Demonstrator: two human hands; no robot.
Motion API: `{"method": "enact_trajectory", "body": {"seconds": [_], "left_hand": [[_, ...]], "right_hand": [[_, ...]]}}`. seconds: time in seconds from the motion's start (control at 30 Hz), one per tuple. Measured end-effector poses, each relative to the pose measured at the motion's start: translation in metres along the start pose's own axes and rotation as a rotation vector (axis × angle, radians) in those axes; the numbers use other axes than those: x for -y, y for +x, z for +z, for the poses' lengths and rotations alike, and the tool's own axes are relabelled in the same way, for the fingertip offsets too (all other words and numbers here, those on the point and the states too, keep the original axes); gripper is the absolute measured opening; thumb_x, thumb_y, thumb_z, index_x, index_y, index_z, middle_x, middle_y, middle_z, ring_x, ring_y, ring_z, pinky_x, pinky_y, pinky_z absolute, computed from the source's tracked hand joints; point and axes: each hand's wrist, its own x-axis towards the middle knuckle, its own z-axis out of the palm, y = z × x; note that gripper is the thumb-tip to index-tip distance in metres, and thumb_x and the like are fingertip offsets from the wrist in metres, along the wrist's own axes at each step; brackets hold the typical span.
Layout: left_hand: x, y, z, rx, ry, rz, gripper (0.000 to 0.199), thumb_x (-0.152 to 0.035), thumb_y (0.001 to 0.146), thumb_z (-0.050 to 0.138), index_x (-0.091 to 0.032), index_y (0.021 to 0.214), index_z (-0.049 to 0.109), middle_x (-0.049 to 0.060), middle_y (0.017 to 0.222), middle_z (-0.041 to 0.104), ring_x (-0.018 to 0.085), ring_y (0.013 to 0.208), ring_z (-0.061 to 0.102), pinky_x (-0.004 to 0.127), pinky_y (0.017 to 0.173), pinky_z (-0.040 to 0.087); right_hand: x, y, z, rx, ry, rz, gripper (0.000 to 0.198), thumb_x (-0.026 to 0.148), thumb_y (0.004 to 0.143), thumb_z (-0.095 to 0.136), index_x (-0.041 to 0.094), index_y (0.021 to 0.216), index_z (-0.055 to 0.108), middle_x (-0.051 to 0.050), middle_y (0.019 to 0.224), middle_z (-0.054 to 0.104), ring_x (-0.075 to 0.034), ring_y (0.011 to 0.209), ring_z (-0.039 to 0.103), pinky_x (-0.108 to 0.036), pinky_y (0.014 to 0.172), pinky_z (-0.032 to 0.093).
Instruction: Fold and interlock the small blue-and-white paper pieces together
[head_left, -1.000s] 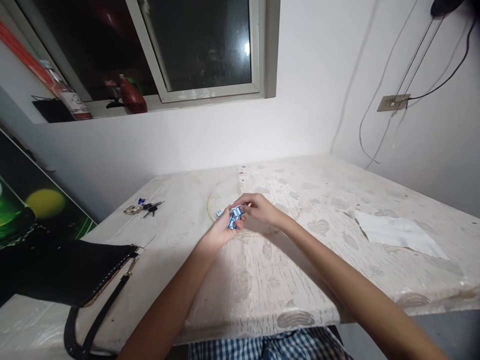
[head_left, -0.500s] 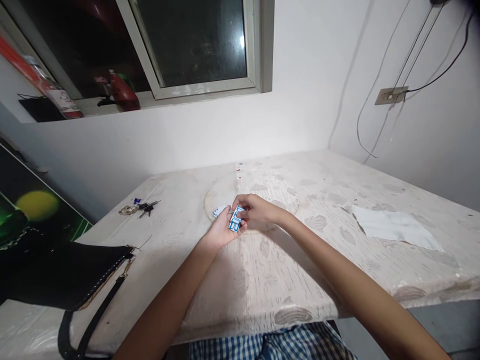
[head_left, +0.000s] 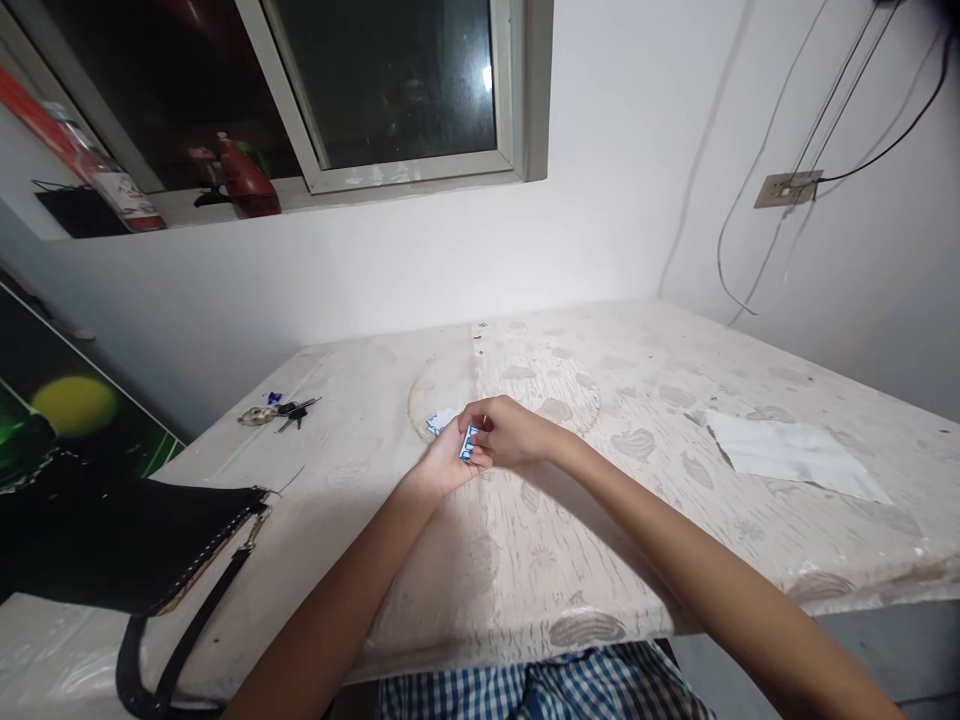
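Note:
A small white piece with blue line drawings [head_left: 469, 443], like a paper card, sits between my two hands over the table's middle. My left hand [head_left: 442, 466] is closed around it from the left and below. From the right, my right hand [head_left: 516, 430] bends its fingers over the piece and covers much of it. Just beyond my left fingers shows another white piece with blue edges [head_left: 441, 420]; whether it lies on the table or touches the hand, I cannot tell.
A patterned plastic cloth covers the table [head_left: 600, 520]. Keys [head_left: 296, 412] lie at the left, a black bag [head_left: 142, 540] with a strap at the near left, and a white sheet [head_left: 795, 455] at the right. Bottles stand on the windowsill [head_left: 202, 212].
My right hand has closed further over the blue-and-white piece, so less of it shows. The rest of the table looks the same.

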Motion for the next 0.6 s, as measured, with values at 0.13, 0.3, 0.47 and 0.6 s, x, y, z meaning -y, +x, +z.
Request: {"method": "enact_trajectory", "body": {"seconds": [0.13,0.3,0.47,0.6], "left_hand": [[0.001,0.001,-0.001,-0.030,-0.009,0.036,0.022,-0.027,0.086,0.041,-0.016,0.067,0.042,-0.006,0.047,0.032,0.003,0.030,0.026,0.013,0.030,0.018],[0.001,0.000,-0.001,-0.113,-0.016,0.192,0.029,-0.039,0.088,0.040,-0.015,0.073,0.046,-0.004,0.053,0.041,0.003,0.038,0.037,0.014,0.035,0.027],[0.002,0.004,-0.003,-0.146,0.063,0.183,0.037,-0.048,0.088,0.033,-0.016,0.078,0.049,-0.001,0.060,0.046,0.008,0.050,0.048,0.018,0.044,0.038],[0.001,0.003,-0.002,-0.164,0.089,0.154,0.042,-0.052,0.087,0.031,-0.016,0.068,0.044,-0.003,0.052,0.040,0.007,0.042,0.041,0.017,0.039,0.034]], "right_hand": [[0.001,-0.001,0.001,-0.133,-0.109,0.009,0.028,0.013,0.074,0.053,0.018,0.101,0.059,-0.006,0.091,0.050,-0.014,0.077,0.049,-0.024,0.064,0.036],[0.005,-0.002,0.000,-0.127,-0.075,-0.011,0.048,0.027,0.072,0.061,0.017,0.117,0.050,-0.010,0.102,0.052,-0.021,0.095,0.047,-0.030,0.073,0.038],[0.012,-0.004,0.003,-0.042,-0.180,-0.011,0.062,0.032,0.067,0.066,0.014,0.122,0.046,-0.011,0.100,0.057,-0.022,0.089,0.050,-0.031,0.073,0.036],[0.019,-0.005,0.005,-0.031,-0.330,0.024,0.043,0.030,0.067,0.064,0.012,0.104,0.053,-0.007,0.081,0.058,-0.021,0.078,0.051,-0.028,0.064,0.032]]}}
